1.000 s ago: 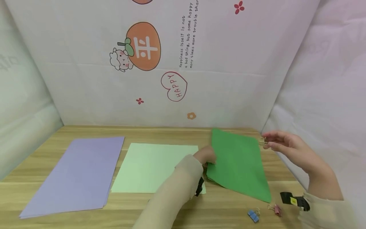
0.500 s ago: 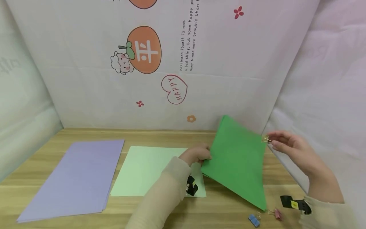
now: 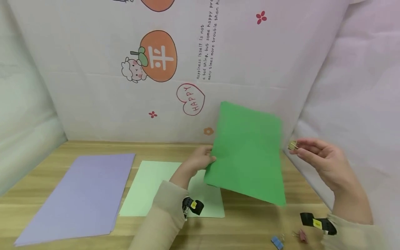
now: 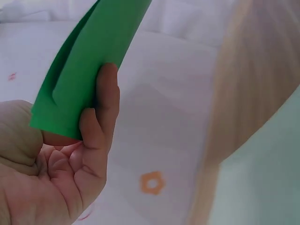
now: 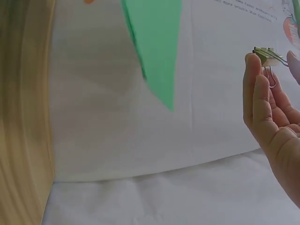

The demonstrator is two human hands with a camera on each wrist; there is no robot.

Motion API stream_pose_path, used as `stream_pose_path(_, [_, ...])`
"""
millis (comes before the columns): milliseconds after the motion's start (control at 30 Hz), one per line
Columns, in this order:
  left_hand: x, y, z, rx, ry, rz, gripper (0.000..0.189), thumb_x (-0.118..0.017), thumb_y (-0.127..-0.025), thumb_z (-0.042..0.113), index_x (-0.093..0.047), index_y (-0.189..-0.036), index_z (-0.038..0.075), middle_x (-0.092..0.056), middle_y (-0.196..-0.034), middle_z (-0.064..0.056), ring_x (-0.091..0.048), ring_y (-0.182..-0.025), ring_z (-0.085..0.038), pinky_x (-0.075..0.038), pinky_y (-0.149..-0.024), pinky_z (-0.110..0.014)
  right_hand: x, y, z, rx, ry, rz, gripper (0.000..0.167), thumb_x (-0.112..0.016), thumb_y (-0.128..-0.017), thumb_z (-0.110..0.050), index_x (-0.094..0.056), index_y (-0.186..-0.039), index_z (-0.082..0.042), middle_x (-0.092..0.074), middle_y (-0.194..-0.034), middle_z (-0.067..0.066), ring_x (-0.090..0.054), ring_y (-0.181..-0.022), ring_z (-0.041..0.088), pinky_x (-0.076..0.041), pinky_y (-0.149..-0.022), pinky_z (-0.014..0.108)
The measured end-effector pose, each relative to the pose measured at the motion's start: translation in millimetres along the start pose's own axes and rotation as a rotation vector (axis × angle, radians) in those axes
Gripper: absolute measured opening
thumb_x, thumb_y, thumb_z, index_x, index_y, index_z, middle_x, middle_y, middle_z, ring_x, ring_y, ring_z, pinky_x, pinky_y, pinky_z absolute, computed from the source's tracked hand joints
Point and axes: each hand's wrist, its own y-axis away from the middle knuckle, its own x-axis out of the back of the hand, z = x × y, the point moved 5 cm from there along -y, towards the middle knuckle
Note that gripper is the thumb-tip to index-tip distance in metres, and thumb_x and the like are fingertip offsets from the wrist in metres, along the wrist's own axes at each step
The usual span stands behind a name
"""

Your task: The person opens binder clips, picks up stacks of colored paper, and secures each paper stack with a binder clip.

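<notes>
Green sheets (image 3: 247, 152), gripped in my left hand (image 3: 197, 161), well apart from my right hand (image 3: 325, 164), which pinched a gold clip (image 3: 293, 145), seemed best squared up.

Before me, one white cloth backdrop (image 3: 93, 104), faintly creased across, printed sideways: an orange fruit (image 3: 170, 69) bearing a white character, with a sheep (image 3: 127, 71) beside it; black English lettering (image 3: 205, 52); a red heart outline marked "HAPPY" (image 3: 191, 99); red flowers (image 3: 261, 17); one orange flower (image 3: 208, 131). To my left and right, one pale cloth side panel (image 3: 25, 104) each, softly wrinkled. Below me, one tabletop (image 3: 237, 225), light wood grain. Light: soft, greenish at my left, pinkish at my right.
</notes>
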Motion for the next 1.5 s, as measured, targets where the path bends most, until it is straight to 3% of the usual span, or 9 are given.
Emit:
stream_pose_path(167, [30.5, 14.1, 10.3, -0.046, 0.072, 0.116, 0.043, -0.049, -0.101, 0.001, -0.049, -0.144, 0.003, -0.06, -0.136, -0.02, -0.059, -0.124, -0.033, -0.049, -0.105, -0.046, -9.2, -4.5, -3.0, 0.045, -0.097, 0.013, 0.036, -0.041, -0.098, 0.017, -0.06, -0.127, 0.004, -0.072, -0.113, 0.007, -0.071, -0.103, 0.015, -0.054, -0.091, 0.019])
stream_pose_path(367, [60.4, 36.2, 16.0, -0.06, 0.126, 0.235, 0.042, -0.047, -0.103, 0.001, -0.047, -0.145, 0.003, -0.062, -0.133, -0.022, -0.064, -0.117, -0.033, -0.052, -0.1, -0.046, -32.4, -23.1, -12.3, 0.125, -0.27, 0.021, 0.036, -0.035, -0.101, 0.014, -0.058, -0.128, 0.009, -0.069, -0.116, 0.012, -0.071, -0.103, 0.02, -0.056, -0.09, 0.024])
stream_pose_path(467, [71.5, 47.0, 18.5, -0.06, 0.135, 0.269, 0.041, -0.045, -0.104, 0.002, -0.046, -0.145, 0.003, -0.064, -0.131, -0.023, -0.065, -0.115, -0.033, -0.052, -0.1, -0.046, -42.5, -31.0, -12.9, 0.098, -0.371, 0.059, 0.035, -0.037, -0.101, 0.012, -0.059, -0.128, 0.009, -0.069, -0.116, 0.014, -0.072, -0.102, 0.023, -0.057, -0.089, 0.025])
stream_pose_path(600, [84.1, 60.1, 23.2, -0.065, 0.143, 0.303, 0.04, -0.042, -0.105, 0.003, -0.046, -0.145, 0.003, -0.065, -0.127, -0.024, -0.067, -0.106, -0.03, -0.054, -0.094, -0.044, -53.1, -39.7, -10.1, 0.003, -0.5, 0.15, 0.029, -0.045, -0.1, 0.009, -0.066, -0.12, 0.007, -0.072, -0.112, 0.014, -0.074, -0.096, 0.024, -0.058, -0.085, 0.025])
stream_pose_path(700, [92.5, 70.3, 26.0, -0.065, 0.135, 0.326, 0.039, -0.04, -0.106, 0.004, -0.045, -0.145, 0.004, -0.066, -0.125, -0.023, -0.067, -0.1, -0.027, -0.055, -0.089, -0.041, -63.1, -43.4, -7.1, -0.05, -0.543, 0.186, 0.025, -0.049, -0.099, 0.007, -0.071, -0.112, 0.006, -0.073, -0.109, 0.013, -0.075, -0.093, 0.023, -0.059, -0.082, 0.024])
stream_pose_path(1033, [109.1, 100.7, 28.9, -0.099, 0.136, 0.388, 0.035, -0.039, -0.107, 0.006, -0.049, -0.14, 0.004, -0.068, -0.119, -0.023, -0.07, -0.085, -0.017, -0.057, -0.078, -0.035, -101.5, -51.0, -1.6, -0.119, -0.558, 0.152, 0.022, -0.052, -0.1, -0.001, -0.069, -0.114, 0.001, -0.073, -0.105, 0.011, -0.073, -0.098, 0.021, -0.058, -0.083, 0.023])
stream_pose_path(1200, [111.8, 104.5, 31.0, -0.126, 0.177, 0.4, 0.034, -0.04, -0.106, 0.005, -0.05, -0.138, 0.002, -0.068, -0.119, -0.025, -0.071, -0.081, -0.013, -0.058, -0.078, -0.033, -112.4, -52.5, -1.4, -0.133, -0.56, 0.133, 0.022, -0.053, -0.101, -0.006, -0.069, -0.116, -0.001, -0.074, -0.105, 0.01, -0.072, -0.101, 0.02, -0.058, -0.081, 0.023])
stream_pose_path(1500, [114.2, 106.8, 33.2, -0.174, 0.225, 0.404, 0.032, -0.042, -0.105, 0.001, -0.052, -0.134, -0.003, -0.072, -0.112, -0.022, -0.071, -0.078, -0.012, -0.059, -0.074, -0.029, -115.5, -55.5, 0.0, -0.12, -0.627, 0.169, 0.02, -0.055, -0.1, -0.004, -0.071, -0.11, 0.002, -0.076, -0.102, 0.012, -0.074, -0.092, 0.02, -0.059, -0.077, 0.022])
